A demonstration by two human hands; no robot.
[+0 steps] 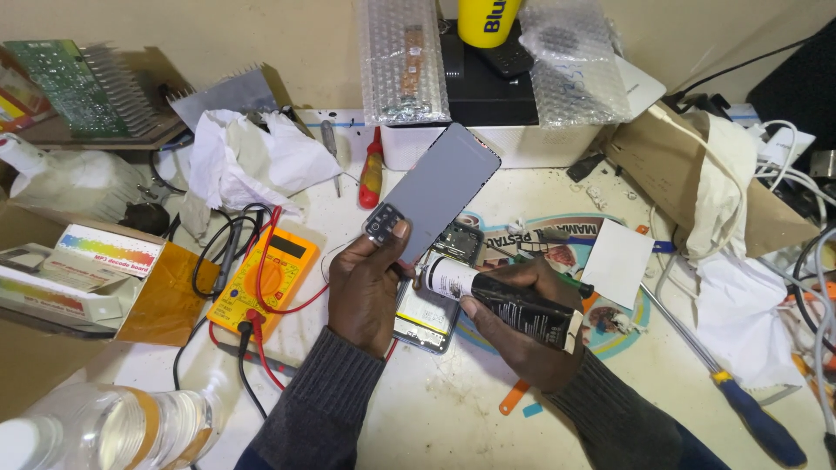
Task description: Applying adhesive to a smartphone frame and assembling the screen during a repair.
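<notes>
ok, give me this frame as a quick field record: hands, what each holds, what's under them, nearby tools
left hand: holds grey phone back cover, tilted up
right hand: grips black adhesive tube, nozzle toward the cover
under hands: opened phone body flat on white workbench
left of hands: yellow multimeter with red and black leads
right edge: blue-handled screwdriver
behind: red-handled screwdriver
</notes>
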